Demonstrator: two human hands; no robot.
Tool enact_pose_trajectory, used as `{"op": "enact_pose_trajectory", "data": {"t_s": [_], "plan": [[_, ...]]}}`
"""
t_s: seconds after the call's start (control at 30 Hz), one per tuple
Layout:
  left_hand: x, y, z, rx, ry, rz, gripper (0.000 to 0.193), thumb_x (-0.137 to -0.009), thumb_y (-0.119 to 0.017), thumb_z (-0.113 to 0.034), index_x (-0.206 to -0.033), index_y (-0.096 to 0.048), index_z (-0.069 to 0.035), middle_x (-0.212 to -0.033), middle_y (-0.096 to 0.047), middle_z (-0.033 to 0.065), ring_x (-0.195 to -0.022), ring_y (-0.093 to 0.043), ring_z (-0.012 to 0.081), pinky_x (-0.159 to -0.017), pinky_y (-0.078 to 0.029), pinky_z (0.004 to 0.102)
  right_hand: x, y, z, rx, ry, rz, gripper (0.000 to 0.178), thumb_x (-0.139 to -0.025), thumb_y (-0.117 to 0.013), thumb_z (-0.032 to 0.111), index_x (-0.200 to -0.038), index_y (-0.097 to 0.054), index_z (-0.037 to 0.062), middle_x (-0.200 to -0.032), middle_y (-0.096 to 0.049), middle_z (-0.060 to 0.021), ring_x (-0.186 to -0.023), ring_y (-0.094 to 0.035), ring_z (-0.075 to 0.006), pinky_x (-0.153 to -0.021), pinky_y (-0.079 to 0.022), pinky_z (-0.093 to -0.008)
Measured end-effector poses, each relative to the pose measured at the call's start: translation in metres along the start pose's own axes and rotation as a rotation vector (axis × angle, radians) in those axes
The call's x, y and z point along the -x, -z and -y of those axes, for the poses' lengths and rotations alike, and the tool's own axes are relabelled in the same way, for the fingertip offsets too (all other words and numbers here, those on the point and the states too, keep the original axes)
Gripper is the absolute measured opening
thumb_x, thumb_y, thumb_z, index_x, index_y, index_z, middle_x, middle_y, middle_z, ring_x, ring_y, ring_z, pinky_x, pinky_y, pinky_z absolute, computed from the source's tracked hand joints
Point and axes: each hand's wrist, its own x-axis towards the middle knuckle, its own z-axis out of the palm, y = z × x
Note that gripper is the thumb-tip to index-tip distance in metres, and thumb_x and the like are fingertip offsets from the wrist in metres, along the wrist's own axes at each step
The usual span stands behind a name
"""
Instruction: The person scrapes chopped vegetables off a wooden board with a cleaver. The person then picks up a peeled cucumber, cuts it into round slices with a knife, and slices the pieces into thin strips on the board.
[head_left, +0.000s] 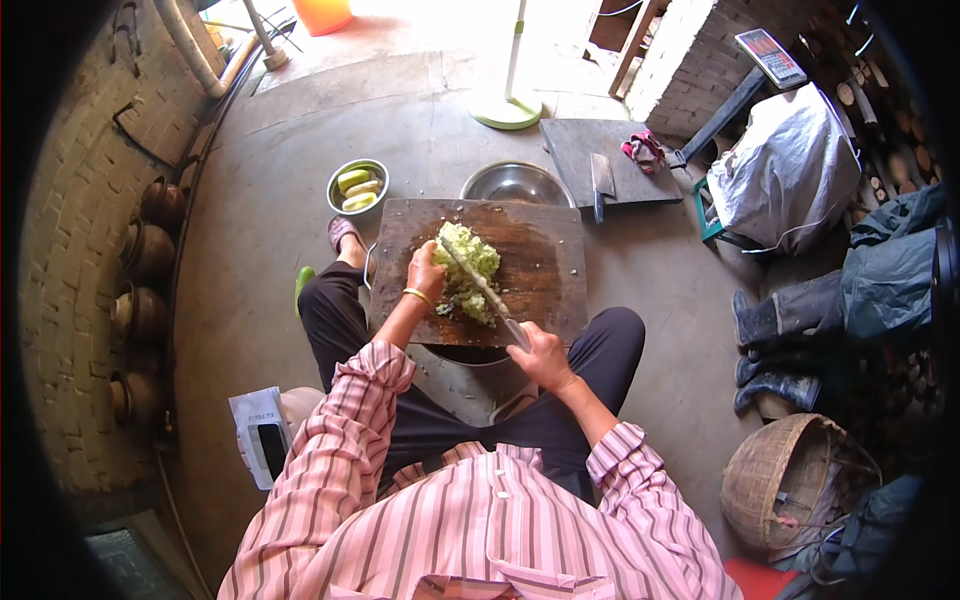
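A knife [478, 283] slants across a pile of finely chopped pale green vegetable [470, 250] on a worn wooden board [545, 260]. My right hand [545, 357] is closed around its handle at the near edge of the board. Bits of vegetable cling to the blade. At the pile's left side, my left hand [426, 272] has its fingers drawn together close to the blade's far end; whether they grip the blade or some of the vegetable is hidden. A metal basin [515, 184] shows partly beyond the board, and another rim shows beneath its near edge.
A steel bowl [357, 188] with pale green vegetable pieces stands at the far left. To the right, a cleaver [601, 178] and a crumpled cloth [644, 152] lie on a low dark board [570, 140]. A wicker basket [750, 480] and rubber boots [775, 395] line the right side.
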Motion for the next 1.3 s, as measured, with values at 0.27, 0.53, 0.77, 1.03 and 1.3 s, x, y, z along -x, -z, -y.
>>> {"op": "enact_pose_trajectory", "data": {"t_s": [0.27,0.53,0.77,1.03,1.3], "plan": [[-0.031,0.020,-0.007,-0.189,-0.030,0.000,0.044,-0.071,-0.066,-0.010,-0.114,-0.060,-0.005,-0.111,-0.059,0.0184,-0.106,-0.056,0.0323,-0.093,-0.044,0.0372,-0.006,-0.024,-0.013,-0.704,-0.552,0.049,0.014,-0.080,-0.065,0.010,-0.084,-0.053,0.0039,-0.061,-0.052,-0.0006,-0.042,-0.047,-0.0064,-0.038,-0.037,-0.0220],[-0.081,-0.010,-0.026,-0.474,0.077,0.109,0.035,-0.078,-0.063,-0.024,-0.111,-0.063,-0.012,-0.118,-0.053,0.0181,-0.112,-0.050,0.0368,-0.092,-0.045,0.0437,0.007,0.018,-0.002,-0.815,-0.645,-0.179,0.014,-0.081,-0.062,0.008,-0.086,-0.049,0.0044,-0.059,-0.049,0.0002,-0.043,-0.045,-0.0059,-0.037,-0.034,-0.0208],[-0.037,-0.066,-0.050,-0.470,-0.199,0.309,0.021,-0.081,-0.059,-0.022,-0.099,-0.065,-0.015,-0.107,-0.057,0.0151,-0.104,-0.054,0.0349,-0.086,-0.047,0.0455,-0.008,-0.012,-0.023,-0.645,-0.645,-0.232,0.013,-0.079,-0.062,0.008,-0.083,-0.050,0.0051,-0.058,-0.048,0.0007,-0.041,-0.044,-0.0064,-0.036,-0.034,-0.0223],[0.017,-0.015,-0.023,-0.250,-0.471,-0.046,0.013,-0.073,-0.058,-0.003,-0.082,-0.065,-0.008,-0.092,-0.060,0.0112,-0.093,-0.056,0.0330,-0.080,-0.046,0.0425,-0.008,-0.043,0.001,-0.301,-0.307,-0.147,0.017,-0.077,-0.065,0.013,-0.085,-0.055,0.0011,-0.061,-0.055,-0.0029,-0.045,-0.052,-0.0104,-0.044,-0.042,-0.0269],[0.052,0.014,-0.004,-0.199,-0.361,-0.024,0.028,-0.068,-0.058,-0.003,-0.094,-0.066,-0.006,-0.101,-0.059,0.0160,-0.096,-0.056,0.0351,-0.085,-0.046,0.0400,-0.018,-0.037,-0.009,-0.759,-0.549,-0.096,0.012,-0.077,-0.064,0.010,-0.079,-0.054,0.0051,-0.057,-0.051,-0.0002,-0.041,-0.045,-0.0065,-0.035,-0.035,-0.0222]]}}
